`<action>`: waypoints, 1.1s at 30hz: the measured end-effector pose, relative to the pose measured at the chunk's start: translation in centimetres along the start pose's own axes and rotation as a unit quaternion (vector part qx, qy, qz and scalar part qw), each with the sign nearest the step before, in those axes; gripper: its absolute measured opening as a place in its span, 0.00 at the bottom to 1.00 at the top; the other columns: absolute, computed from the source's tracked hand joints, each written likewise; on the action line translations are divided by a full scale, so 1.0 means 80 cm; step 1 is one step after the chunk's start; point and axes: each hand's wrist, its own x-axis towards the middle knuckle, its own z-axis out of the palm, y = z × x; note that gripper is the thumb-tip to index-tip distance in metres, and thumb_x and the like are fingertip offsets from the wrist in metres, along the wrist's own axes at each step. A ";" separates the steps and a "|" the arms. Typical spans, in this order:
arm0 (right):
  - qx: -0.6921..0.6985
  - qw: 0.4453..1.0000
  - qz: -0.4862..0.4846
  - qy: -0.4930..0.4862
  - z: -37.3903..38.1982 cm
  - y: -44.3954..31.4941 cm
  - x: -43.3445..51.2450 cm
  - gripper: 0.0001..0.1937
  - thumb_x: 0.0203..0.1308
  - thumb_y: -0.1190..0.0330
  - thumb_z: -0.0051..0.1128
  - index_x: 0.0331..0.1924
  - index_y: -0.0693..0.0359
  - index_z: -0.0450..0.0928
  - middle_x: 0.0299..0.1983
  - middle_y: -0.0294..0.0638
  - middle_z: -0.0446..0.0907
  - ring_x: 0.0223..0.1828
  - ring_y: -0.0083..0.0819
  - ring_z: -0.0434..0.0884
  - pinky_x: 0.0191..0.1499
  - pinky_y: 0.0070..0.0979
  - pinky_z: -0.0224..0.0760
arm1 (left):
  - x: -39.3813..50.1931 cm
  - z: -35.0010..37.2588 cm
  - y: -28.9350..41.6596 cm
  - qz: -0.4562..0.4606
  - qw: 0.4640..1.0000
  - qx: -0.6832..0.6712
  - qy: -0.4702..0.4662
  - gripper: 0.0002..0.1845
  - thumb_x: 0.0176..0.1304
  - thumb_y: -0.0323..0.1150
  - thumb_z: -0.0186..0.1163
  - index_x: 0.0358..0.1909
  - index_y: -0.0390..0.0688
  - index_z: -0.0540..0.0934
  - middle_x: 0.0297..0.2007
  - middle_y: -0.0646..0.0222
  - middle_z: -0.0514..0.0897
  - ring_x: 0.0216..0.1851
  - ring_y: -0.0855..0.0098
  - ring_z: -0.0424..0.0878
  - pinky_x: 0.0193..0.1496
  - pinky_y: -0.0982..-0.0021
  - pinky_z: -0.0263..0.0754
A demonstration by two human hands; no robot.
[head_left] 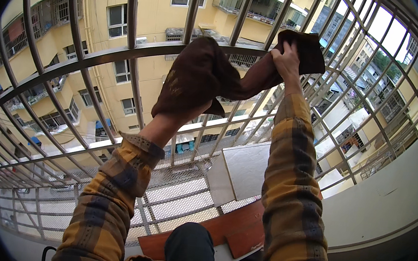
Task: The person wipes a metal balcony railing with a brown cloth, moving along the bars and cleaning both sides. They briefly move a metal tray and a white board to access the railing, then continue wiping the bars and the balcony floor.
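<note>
A dark brown cloth (195, 77) is stretched between both hands, up against the horizontal rail (152, 49) of a metal window cage. My right hand (287, 60) grips its bunched right part, fingers curled over the fabric, with a loose flap hanging beyond. The cloth drapes over my left hand (195, 111), so only the wrist and a little of the hand's lower edge show; its fingers are hidden. A pale mark is on the left part of the cloth. Between the hands the fabric sags in a twisted band.
Metal bars (132, 91) surround the space ahead and to both sides. Below lie a perforated metal floor (178, 192), a pale board (247, 171) and reddish-brown boards (245, 235). A white wall ledge (378, 204) stands at the right. My knee (190, 244) is low in view. Yellow buildings stand beyond the bars.
</note>
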 end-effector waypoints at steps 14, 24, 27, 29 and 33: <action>0.032 0.999 -0.042 -0.003 0.017 -0.009 -0.038 0.23 0.49 0.69 0.50 0.51 0.69 0.74 0.50 0.59 0.77 0.52 0.54 0.76 0.59 0.39 0.67 | 0.113 0.027 -0.063 -0.055 0.881 0.387 -0.267 0.14 0.64 0.39 0.48 0.45 0.50 0.80 0.49 0.59 0.80 0.52 0.54 0.77 0.56 0.58 0.71; 0.055 0.998 0.009 0.003 0.021 -0.003 -0.015 0.14 0.50 0.74 0.50 0.43 0.57 0.80 0.42 0.50 0.81 0.47 0.49 0.78 0.49 0.40 0.71 | 0.104 0.032 -0.047 -0.188 0.893 0.357 -0.200 0.17 0.60 0.45 0.54 0.45 0.46 0.79 0.47 0.54 0.81 0.52 0.54 0.76 0.55 0.61 0.71; 0.142 0.983 0.034 0.115 0.030 -0.014 -0.061 0.14 0.49 0.76 0.49 0.41 0.65 0.80 0.36 0.54 0.81 0.43 0.46 0.80 0.47 0.37 0.73 | 0.104 0.030 -0.043 -0.203 0.897 0.339 -0.198 0.19 0.61 0.47 0.55 0.47 0.46 0.78 0.50 0.55 0.79 0.55 0.56 0.75 0.58 0.62 0.70; 0.420 0.871 0.230 0.111 0.015 -0.007 -0.084 0.14 0.50 0.77 0.47 0.41 0.67 0.79 0.36 0.52 0.81 0.42 0.43 0.81 0.45 0.35 0.75 | 0.101 0.030 -0.045 -0.180 0.896 0.347 -0.211 0.22 0.61 0.49 0.55 0.50 0.46 0.77 0.53 0.56 0.77 0.57 0.57 0.73 0.60 0.62 0.68; 0.748 0.545 0.271 0.265 -0.041 0.033 -0.078 0.16 0.52 0.75 0.50 0.46 0.69 0.75 0.40 0.47 0.79 0.42 0.43 0.81 0.47 0.37 0.77 | 0.094 0.033 -0.049 -0.219 0.892 0.331 -0.214 0.25 0.63 0.52 0.54 0.56 0.46 0.74 0.56 0.57 0.75 0.59 0.60 0.71 0.63 0.63 0.64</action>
